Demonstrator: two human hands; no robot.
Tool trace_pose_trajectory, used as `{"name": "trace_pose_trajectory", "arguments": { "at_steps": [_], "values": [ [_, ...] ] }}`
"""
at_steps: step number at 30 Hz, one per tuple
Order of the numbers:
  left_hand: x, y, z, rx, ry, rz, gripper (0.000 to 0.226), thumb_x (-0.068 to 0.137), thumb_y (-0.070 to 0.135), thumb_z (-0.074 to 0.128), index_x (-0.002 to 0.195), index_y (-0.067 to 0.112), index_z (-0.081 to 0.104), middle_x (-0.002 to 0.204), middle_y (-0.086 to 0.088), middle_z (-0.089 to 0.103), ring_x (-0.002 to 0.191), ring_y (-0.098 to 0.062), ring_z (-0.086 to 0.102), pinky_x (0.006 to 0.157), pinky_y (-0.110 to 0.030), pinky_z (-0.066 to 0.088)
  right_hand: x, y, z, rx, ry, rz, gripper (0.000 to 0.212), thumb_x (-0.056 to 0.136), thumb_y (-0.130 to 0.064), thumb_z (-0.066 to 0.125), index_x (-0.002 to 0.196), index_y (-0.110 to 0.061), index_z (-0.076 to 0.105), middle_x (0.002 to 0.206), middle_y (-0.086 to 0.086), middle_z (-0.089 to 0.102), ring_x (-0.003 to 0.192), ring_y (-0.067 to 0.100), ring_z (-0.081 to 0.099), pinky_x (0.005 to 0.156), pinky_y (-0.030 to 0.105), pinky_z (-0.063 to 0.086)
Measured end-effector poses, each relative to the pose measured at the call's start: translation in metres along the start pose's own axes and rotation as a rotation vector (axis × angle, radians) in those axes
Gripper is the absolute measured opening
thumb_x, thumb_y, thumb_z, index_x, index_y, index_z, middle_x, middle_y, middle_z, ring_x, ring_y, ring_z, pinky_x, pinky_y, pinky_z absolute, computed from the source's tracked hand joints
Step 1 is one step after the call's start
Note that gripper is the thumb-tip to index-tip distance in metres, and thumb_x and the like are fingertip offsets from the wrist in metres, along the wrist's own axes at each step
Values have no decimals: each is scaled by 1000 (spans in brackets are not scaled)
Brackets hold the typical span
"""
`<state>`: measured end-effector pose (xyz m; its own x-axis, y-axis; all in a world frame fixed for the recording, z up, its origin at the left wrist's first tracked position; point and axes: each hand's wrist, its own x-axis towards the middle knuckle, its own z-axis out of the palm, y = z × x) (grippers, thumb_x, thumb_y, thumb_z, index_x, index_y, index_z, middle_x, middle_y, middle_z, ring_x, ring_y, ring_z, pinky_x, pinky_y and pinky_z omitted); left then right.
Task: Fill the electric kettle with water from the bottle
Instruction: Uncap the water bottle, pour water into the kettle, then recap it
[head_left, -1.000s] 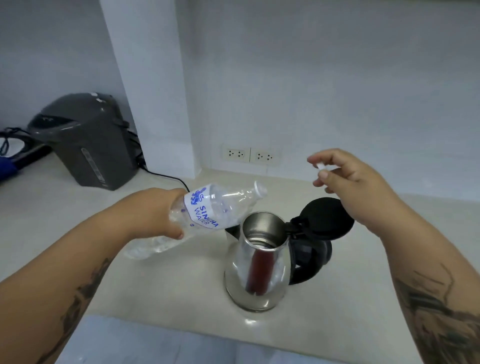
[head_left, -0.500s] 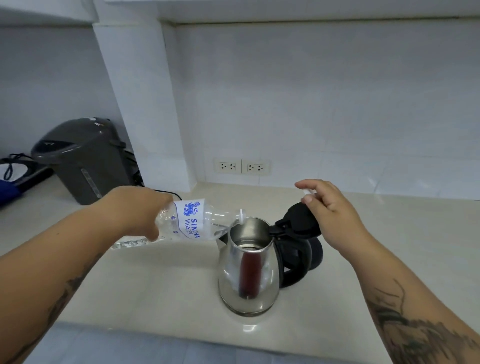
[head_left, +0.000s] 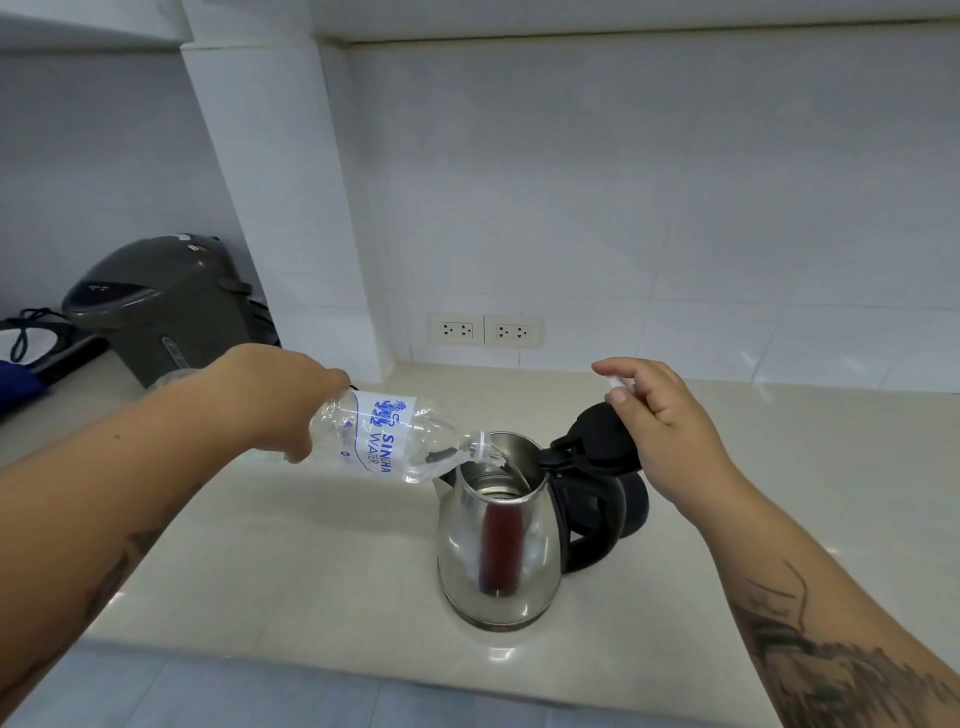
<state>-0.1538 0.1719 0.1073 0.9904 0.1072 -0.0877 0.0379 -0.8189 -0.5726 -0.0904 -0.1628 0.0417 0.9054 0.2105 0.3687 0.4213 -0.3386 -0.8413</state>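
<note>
Head view: the shiny steel kettle (head_left: 498, 540), black lid (head_left: 597, 436) flipped open, stands near the tabletop's (head_left: 311, 561) front edge. Left hand (head_left: 280, 400) grips the tilted clear bottle (head_left: 389, 441), pouring into it. Right hand (head_left: 660, 421) pinches a small white cap (head_left: 621, 383).

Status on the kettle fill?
Left hand tipping bottle, water running into open kettle. Right hand pinching cap above lid. Nothing blocking.

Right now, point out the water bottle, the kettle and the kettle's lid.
water bottle (head_left: 382, 441), head view, on its blue and white label.
kettle (head_left: 540, 566), head view, on the shiny steel body.
lid (head_left: 597, 431), head view, on the raised black lid's underside.
</note>
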Motion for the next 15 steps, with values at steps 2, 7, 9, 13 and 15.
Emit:
{"name": "trace_pose_trajectory", "arguments": {
  "at_steps": [2, 7, 9, 13, 15],
  "values": [
    [1, 0, -2, 9, -1, 4, 64, 71, 36, 69, 129, 35, 44, 70, 11, 42, 70, -14, 50, 51, -25, 34, 0, -1, 0, 2, 3, -2, 30, 98, -15, 48, 111, -37, 63, 103, -24, 50, 88, -8, 49, 83, 13, 35],
    [3, -2, -6, 35, -10, 14, 62, 71, 33, 67, 128, 34, 45, 71, 10, 42, 72, -16, 53, 51, -26, 34, 0, -1, 1, -8, 16, 5, 30, 98, -15, 47, 113, -35, 63, 101, -21, 50, 87, -7, 48, 84, 16, 36],
    [4, -3, -5, 34, -14, 15, 61, 70, 32, 67, 127, 34, 45, 72, 9, 44, 73, -16, 55, 53, -27, 37, 0, -1, 1, -10, 21, 7, 30, 98, -15, 47, 114, -35, 63, 102, -22, 50, 89, -6, 49, 86, 18, 38],
    [4, -3, -5, 42, -8, 13, 62, 71, 32, 68, 128, 33, 44, 75, 8, 46, 74, -16, 56, 53, -27, 37, -1, 0, 2, -16, 30, 6, 31, 98, -14, 47, 113, -35, 63, 103, -24, 50, 92, -4, 50, 87, 18, 37],
    [4, -3, -5, 43, -5, 7, 63, 71, 32, 68, 129, 33, 44, 77, 9, 48, 73, -16, 55, 51, -27, 35, 0, 0, 2, -19, 31, 5, 31, 98, -14, 47, 113, -36, 62, 103, -24, 50, 91, -6, 49, 86, 16, 37]
  ]
}}
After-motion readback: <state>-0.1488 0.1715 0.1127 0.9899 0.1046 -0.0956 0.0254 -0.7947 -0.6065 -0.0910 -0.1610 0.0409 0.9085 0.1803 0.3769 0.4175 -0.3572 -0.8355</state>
